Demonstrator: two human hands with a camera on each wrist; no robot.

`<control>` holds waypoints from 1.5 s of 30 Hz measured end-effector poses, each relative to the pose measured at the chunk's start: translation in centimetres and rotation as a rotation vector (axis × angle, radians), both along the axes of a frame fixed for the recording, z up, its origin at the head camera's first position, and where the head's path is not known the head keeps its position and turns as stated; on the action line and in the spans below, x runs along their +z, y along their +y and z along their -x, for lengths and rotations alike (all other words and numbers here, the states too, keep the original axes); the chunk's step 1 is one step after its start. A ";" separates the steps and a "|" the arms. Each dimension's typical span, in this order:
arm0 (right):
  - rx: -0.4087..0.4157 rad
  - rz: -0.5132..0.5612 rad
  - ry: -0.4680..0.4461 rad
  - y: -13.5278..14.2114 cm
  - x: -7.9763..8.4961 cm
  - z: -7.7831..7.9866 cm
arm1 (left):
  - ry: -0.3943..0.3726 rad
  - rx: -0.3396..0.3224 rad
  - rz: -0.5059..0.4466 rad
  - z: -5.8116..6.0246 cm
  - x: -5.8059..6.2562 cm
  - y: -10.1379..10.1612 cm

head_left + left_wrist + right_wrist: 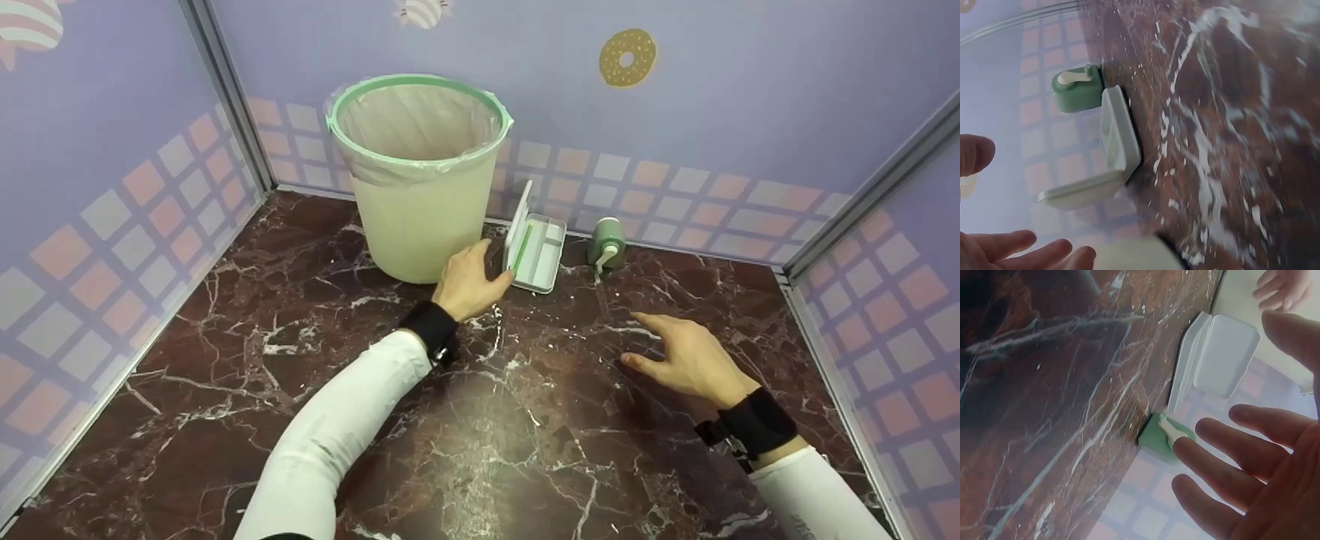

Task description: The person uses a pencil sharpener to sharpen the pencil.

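My left hand [469, 281] reaches between the bin and an opened white pencil case [541, 255], thumb and fingers apart with nothing held. In the head view its thumb overlaps the case's near left corner. The case's lid [1081, 191] stands up on the side toward the bin, and a green pencil [523, 247] lies in the tray. My right hand [690, 356] hovers over the table at the right, fingers spread and empty. Beyond it, near the back wall, stands a green pencil sharpener [607, 241] with a white crank.
A tall pale-green waste bin [427, 217] with a clear liner stands at the back, left of the case. Small white bits are scattered over the dark red marbled table [420, 465]. Patterned panels [720, 90] enclose the back and both sides.
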State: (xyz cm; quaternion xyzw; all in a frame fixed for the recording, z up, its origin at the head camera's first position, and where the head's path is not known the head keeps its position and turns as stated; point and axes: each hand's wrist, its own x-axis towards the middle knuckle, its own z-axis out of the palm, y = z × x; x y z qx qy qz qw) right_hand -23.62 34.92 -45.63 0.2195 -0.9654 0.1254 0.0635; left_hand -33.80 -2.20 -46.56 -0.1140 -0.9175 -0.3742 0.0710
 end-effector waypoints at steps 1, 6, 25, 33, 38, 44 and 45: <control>0.005 0.000 0.000 -0.2 -0.1 0.1 | -0.009 0.004 -0.010 0.4 -0.1 0.4; 0.030 0.018 -0.004 -1.1 -0.3 0.6 | -0.086 0.024 -0.070 2.4 -0.1 2.3; 0.079 0.062 0.001 -2.7 -2.6 0.5 | -0.122 0.260 -0.055 8.8 -5.2 5.8; 0.081 0.074 0.006 -2.5 -2.6 0.5 | -0.112 0.280 -0.021 7.8 -4.5 5.3; 0.082 0.082 0.013 -3.0 -2.7 0.6 | -0.084 0.263 -0.082 9.4 -7.1 5.4; 0.085 0.090 0.003 -3.4 -2.8 0.6 | -0.056 0.238 -0.109 9.6 -8.7 5.0; 0.086 0.091 0.003 -3.5 -2.9 0.5 | -0.054 0.233 -0.104 9.5 -8.7 4.9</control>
